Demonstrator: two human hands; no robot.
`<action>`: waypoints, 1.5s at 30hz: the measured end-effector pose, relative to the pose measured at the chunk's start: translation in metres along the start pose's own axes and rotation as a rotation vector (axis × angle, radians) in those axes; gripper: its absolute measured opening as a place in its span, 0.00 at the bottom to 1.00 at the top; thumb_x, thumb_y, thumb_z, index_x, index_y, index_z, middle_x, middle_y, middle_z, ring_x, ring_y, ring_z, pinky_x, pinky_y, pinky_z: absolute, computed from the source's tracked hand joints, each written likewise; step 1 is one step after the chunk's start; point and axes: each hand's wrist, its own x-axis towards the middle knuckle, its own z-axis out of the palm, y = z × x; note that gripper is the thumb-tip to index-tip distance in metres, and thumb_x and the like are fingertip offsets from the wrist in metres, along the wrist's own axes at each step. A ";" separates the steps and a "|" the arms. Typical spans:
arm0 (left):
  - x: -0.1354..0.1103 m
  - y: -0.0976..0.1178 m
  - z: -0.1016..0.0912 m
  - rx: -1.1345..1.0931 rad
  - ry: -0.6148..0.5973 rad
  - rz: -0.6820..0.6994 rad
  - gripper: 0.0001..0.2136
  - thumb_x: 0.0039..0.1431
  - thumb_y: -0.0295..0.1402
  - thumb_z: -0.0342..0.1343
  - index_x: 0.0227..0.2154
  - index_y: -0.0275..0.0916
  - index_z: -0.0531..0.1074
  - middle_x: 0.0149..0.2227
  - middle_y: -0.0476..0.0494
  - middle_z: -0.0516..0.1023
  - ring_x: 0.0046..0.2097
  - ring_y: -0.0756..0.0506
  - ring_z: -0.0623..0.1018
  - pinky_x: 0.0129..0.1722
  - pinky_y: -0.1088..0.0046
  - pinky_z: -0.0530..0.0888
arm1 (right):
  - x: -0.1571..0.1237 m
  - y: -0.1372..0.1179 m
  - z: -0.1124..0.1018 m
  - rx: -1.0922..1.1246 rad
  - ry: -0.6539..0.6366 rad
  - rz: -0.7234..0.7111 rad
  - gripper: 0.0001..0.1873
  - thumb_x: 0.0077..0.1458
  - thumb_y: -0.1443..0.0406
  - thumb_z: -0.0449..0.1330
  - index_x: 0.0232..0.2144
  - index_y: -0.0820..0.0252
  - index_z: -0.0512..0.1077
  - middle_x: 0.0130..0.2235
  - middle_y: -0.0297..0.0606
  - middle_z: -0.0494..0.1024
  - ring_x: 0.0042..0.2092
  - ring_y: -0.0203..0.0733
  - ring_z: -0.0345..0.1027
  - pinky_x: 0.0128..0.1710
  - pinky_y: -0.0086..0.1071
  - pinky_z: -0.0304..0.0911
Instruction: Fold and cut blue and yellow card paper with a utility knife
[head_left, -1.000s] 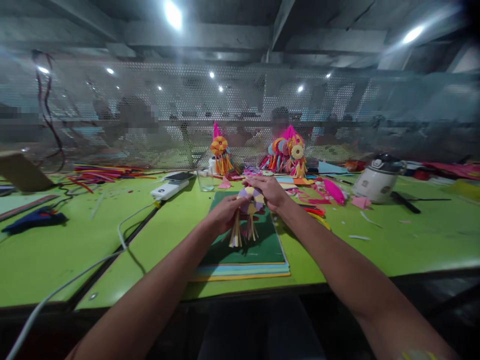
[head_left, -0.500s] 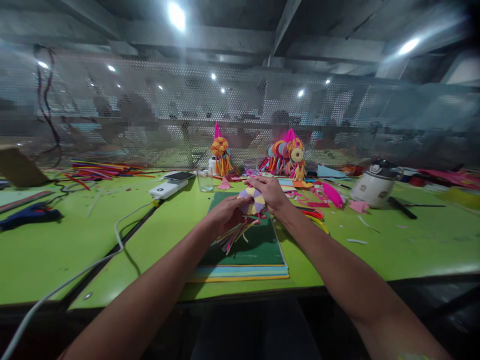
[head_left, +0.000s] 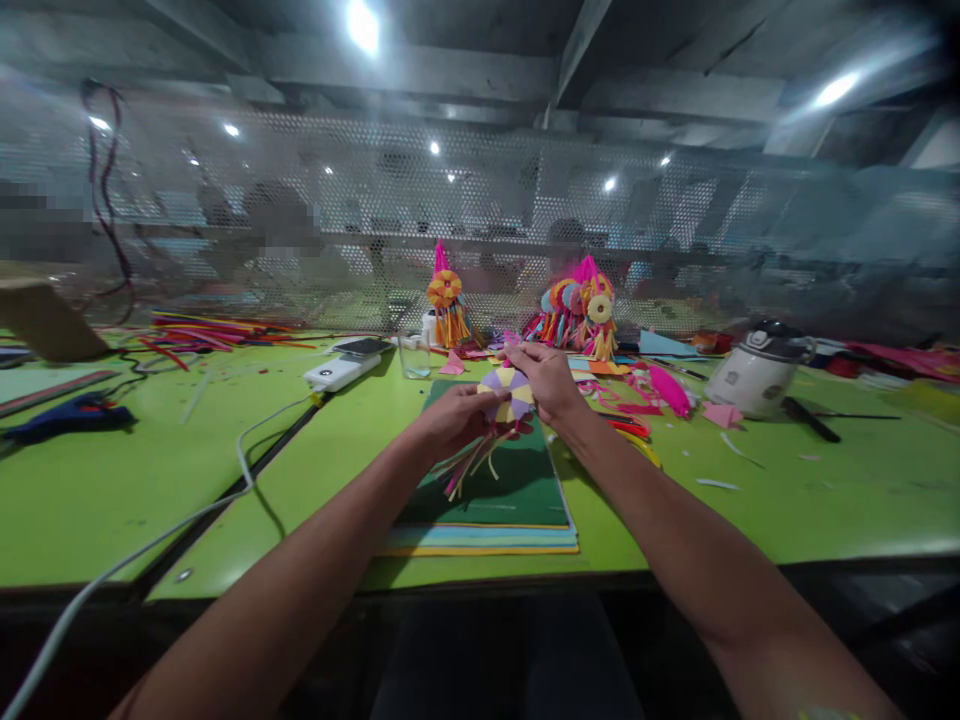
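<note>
My left hand [head_left: 457,418] grips the left side of a round paper flower ornament [head_left: 516,395] with purple and pale yellow petals. Thin paper tassels [head_left: 469,468] in pink, cream and other colours dangle below it. At the flower's upper edge, the thumb and fingers of my right hand [head_left: 546,378] are pinched together; the exact spot they hold is partly hidden by the fingers. Both hands are above a stack of coloured sheets [head_left: 517,490] with dark green on top, lying on the green table [head_left: 300,520].
Finished tasselled ornaments [head_left: 448,290] stand at the back. A glass [head_left: 414,357], a white power bank [head_left: 341,372] with its cable, and a blue glue gun [head_left: 71,420] lie leftward. To the right are paper scraps, a pink bundle [head_left: 670,390] and a white kettle [head_left: 757,370].
My right hand's pinched fingers have shifted slightly up along the flower's top edge, and more of its petals show. The left hand keeps its hold. The view has tilted a little.
</note>
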 end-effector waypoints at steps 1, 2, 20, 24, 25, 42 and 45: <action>0.000 0.000 0.000 0.007 -0.002 0.004 0.07 0.58 0.29 0.57 0.33 0.27 0.75 0.32 0.32 0.80 0.32 0.42 0.81 0.35 0.68 0.77 | 0.000 0.000 0.000 0.005 -0.001 0.005 0.16 0.36 0.53 0.68 0.20 0.60 0.75 0.19 0.29 0.68 0.22 0.33 0.59 0.23 0.29 0.54; -0.001 0.001 0.001 0.016 -0.003 0.005 0.08 0.58 0.30 0.57 0.32 0.27 0.75 0.32 0.32 0.80 0.32 0.42 0.81 0.34 0.69 0.77 | 0.000 0.000 0.000 0.006 0.001 0.010 0.16 0.36 0.53 0.69 0.20 0.60 0.74 0.19 0.29 0.68 0.22 0.33 0.59 0.23 0.29 0.54; -0.009 0.009 0.007 0.058 -0.174 -0.047 0.11 0.57 0.32 0.61 0.39 0.28 0.73 0.37 0.28 0.81 0.40 0.38 0.81 0.43 0.63 0.76 | 0.004 -0.004 -0.004 0.070 0.060 0.047 0.17 0.35 0.53 0.69 0.22 0.60 0.75 0.20 0.29 0.69 0.24 0.35 0.64 0.25 0.30 0.59; -0.008 0.006 0.006 0.041 -0.162 -0.103 0.08 0.62 0.32 0.55 0.34 0.29 0.73 0.37 0.27 0.80 0.39 0.38 0.82 0.43 0.62 0.76 | 0.005 0.000 -0.005 0.033 0.027 0.049 0.18 0.36 0.53 0.69 0.22 0.61 0.75 0.22 0.31 0.72 0.25 0.35 0.64 0.25 0.30 0.59; -0.008 0.006 0.006 0.036 -0.157 -0.111 0.09 0.63 0.32 0.53 0.34 0.29 0.73 0.37 0.27 0.80 0.39 0.39 0.82 0.43 0.61 0.76 | 0.005 0.000 -0.005 0.030 0.019 0.056 0.18 0.35 0.53 0.69 0.22 0.61 0.75 0.22 0.31 0.73 0.25 0.35 0.64 0.25 0.30 0.59; 0.003 0.015 -0.007 -0.144 0.399 0.207 0.06 0.61 0.24 0.51 0.35 0.32 0.74 0.30 0.42 0.80 0.28 0.50 0.78 0.30 0.79 0.74 | -0.002 0.022 -0.001 -0.184 -0.068 0.140 0.24 0.40 0.46 0.66 0.23 0.62 0.76 0.25 0.39 0.78 0.28 0.39 0.70 0.24 0.28 0.61; 0.005 0.015 -0.011 -0.149 0.472 0.218 0.08 0.62 0.24 0.50 0.34 0.32 0.75 0.29 0.42 0.80 0.29 0.50 0.78 0.30 0.79 0.74 | -0.007 0.026 0.002 -0.304 -0.047 0.048 0.21 0.42 0.49 0.65 0.25 0.63 0.77 0.26 0.36 0.77 0.30 0.39 0.67 0.27 0.29 0.59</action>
